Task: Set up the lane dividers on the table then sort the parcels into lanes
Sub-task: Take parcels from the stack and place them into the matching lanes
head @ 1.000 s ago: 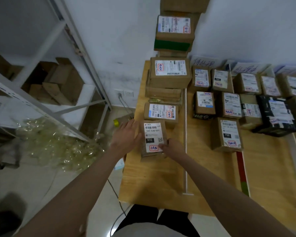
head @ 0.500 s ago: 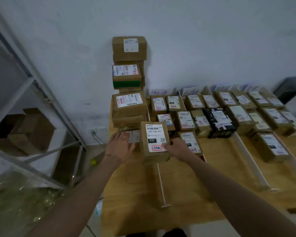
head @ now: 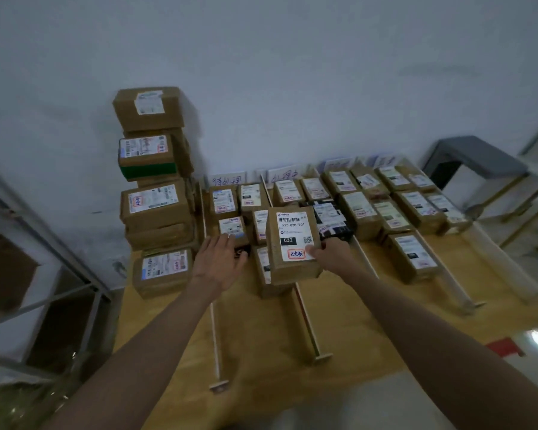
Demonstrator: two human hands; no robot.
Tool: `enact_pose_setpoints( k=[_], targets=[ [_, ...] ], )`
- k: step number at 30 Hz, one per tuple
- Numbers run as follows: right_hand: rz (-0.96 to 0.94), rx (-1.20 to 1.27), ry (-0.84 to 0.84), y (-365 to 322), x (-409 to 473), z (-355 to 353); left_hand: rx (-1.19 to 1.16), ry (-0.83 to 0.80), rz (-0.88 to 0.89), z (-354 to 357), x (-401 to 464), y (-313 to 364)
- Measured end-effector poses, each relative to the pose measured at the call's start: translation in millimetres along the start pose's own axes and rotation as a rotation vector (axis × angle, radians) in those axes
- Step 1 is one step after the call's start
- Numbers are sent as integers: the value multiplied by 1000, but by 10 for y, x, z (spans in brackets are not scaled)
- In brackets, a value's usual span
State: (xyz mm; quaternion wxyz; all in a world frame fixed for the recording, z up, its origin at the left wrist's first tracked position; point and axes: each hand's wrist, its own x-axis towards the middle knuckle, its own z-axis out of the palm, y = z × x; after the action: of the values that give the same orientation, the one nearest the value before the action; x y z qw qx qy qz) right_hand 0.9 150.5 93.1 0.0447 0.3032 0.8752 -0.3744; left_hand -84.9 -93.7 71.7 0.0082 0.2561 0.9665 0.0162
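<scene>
My right hand [head: 333, 254] grips a brown parcel [head: 292, 243] with a white label reading 032, held in the air above the second lane of the wooden table [head: 261, 346]. My left hand [head: 219, 263] hovers open with straight fingers to the left of it, over the first lane. White lane dividers [head: 215, 333] [head: 306, 321] [head: 365, 262] run front to back across the table. Sorted parcels [head: 357, 209] lie in rows toward the wall. A tall stack of parcels [head: 154, 181] stands at the table's left end, and one more parcel [head: 163, 270] lies in front of it.
Handwritten lane signs [head: 227, 180] lean against the white wall behind the rows. A metal shelf rack [head: 59, 262] stands left of the table. A grey bench [head: 475, 159] and another frame are at the far right. A red mark [head: 507, 349] lies on the floor.
The parcel has risen off the left end of the table and travelled right, over the lanes. My left hand has let go of it and now hovers open. The view has swung right.
</scene>
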Motion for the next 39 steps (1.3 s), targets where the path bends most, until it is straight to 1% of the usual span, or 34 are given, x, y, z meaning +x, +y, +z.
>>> enact_pose_setpoints(
  k=[4, 8, 12, 15, 23, 28, 32, 36, 39],
  targets=[
    [16, -52, -1, 597, 94, -451, -8, -9, 0, 61, 84, 759],
    [41, -10, 6, 1146, 171, -835, -31, -24, 1, 154, 106, 1471],
    [61, -17, -8, 1610, 259, -1190, -26, -65, 22, 257, 138, 1982],
    [70, -37, -23, 1847, 340, -1381, -11, -60, 46, 289, 230, 2235],
    [112, -40, -22, 2317, 762, -1656, 43, -7, 23, 354, 699, 2607],
    [124, -79, -59, 2533, 1100, -1698, 11, -1, -7, 509, 1101, 2702],
    [150, -101, -103, 2652, 1381, -1704, -29, -22, -28, 671, 1389, 2812],
    [158, -107, -144, 2736, 1640, -1698, -15, -78, -17, 816, 1627, 2906],
    [145, -145, -190, 2770, 1788, -1700, 0, -89, -36, 912, 1761, 2952]
  ],
)
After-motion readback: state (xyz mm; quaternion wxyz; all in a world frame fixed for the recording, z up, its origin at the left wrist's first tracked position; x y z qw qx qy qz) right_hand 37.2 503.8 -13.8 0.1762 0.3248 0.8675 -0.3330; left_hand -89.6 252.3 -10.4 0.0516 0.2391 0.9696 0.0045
